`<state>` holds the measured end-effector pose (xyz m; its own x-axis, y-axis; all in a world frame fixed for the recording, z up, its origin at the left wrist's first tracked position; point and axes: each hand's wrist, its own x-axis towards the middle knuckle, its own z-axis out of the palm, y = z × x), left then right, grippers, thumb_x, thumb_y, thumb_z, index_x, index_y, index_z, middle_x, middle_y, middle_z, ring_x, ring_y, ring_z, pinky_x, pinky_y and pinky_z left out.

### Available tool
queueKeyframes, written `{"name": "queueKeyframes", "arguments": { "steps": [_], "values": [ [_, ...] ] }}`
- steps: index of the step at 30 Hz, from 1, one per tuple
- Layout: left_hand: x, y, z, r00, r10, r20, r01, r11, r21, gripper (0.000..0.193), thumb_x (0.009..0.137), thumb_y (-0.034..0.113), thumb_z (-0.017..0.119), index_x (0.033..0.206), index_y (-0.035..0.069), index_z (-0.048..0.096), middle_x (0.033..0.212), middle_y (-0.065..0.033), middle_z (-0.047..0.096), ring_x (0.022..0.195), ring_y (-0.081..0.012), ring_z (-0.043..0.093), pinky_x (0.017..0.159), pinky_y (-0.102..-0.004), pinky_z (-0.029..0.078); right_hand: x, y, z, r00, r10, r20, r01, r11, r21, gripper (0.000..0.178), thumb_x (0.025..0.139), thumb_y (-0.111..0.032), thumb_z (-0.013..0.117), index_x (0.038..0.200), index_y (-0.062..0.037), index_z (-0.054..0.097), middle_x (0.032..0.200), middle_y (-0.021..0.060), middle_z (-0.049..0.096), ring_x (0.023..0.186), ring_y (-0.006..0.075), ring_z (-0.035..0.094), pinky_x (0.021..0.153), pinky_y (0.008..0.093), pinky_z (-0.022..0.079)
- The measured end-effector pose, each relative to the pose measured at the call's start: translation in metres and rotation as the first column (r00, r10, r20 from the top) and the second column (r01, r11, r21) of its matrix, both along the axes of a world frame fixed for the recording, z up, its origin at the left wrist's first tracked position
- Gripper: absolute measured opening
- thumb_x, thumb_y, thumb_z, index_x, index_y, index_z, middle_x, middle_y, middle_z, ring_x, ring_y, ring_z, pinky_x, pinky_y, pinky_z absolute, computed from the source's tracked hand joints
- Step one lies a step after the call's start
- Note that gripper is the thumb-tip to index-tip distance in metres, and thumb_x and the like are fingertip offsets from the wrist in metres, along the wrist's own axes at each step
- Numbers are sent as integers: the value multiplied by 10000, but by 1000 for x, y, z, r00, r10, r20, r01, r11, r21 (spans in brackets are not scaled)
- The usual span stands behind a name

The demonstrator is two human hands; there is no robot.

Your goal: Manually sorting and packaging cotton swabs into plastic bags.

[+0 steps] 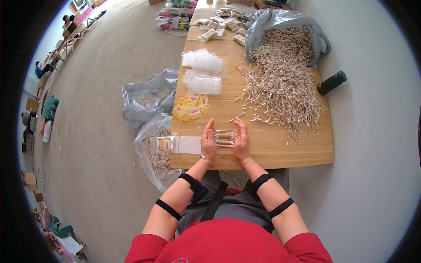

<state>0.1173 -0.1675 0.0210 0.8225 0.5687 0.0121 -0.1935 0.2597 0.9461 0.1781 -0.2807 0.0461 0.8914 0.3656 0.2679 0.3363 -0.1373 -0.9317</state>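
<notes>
Left hand [208, 143] and right hand [240, 141] flanking a row of white-tipped, tan-stick cotton swabs [224, 138].
Palms face each other at the swabs' opposite tips, fingers extended and unclenched. A flat white strip [189, 144] lies just left of the left hand; a loose swab heap [280, 83] spreads beyond and right of the right hand.
</notes>
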Motion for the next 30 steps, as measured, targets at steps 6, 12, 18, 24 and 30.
{"name": "queueKeyframes", "arguments": {
  "steps": [6,12,18,24,30],
  "values": [
    [-1,1,4,998,-54,-46,60,987,146,542,1010,348,332,1385,-43,323,1430,-175,347,1345,-237,308,1113,-326,231,-15,11,-4,993,61,-105,-52,995,88,373,948,-203,406,1221,42,474,1361,188,433,1309,318,364,1083,379,264],
    [-4,4,1,999,9,38,-3,991,-137,554,1005,372,336,1384,-31,326,1440,-155,337,1358,-232,285,1124,-338,210,-9,-8,-3,992,89,86,-80,991,-106,522,849,-174,558,1297,31,387,1398,206,365,1348,366,277,1106,402,236],
    [-3,6,1,999,-4,40,9,991,-135,564,1001,386,335,1384,-28,322,1444,-147,331,1364,-225,273,1132,-349,193,-12,-12,6,916,299,267,-159,884,-440,797,704,-121,685,1368,29,270,1414,241,297,1351,412,223,1123,437,215],
    [-2,6,6,1000,-3,19,6,990,-144,581,1000,397,329,1392,-32,307,1456,-154,309,1372,-241,254,1135,-359,176,-9,-10,-1,977,168,128,-138,966,-218,633,805,-132,599,1350,33,323,1413,227,322,1346,363,271,1116,410,218],
    [-3,3,1,998,-52,21,52,998,-45,605,998,410,327,1389,-50,300,1452,-181,305,1370,-255,259,1133,-353,177,-15,7,-9,988,15,-155,5,992,126,462,956,-234,413,1333,30,374,1413,213,357,1357,318,282,1111,369,210]
  ]
}}
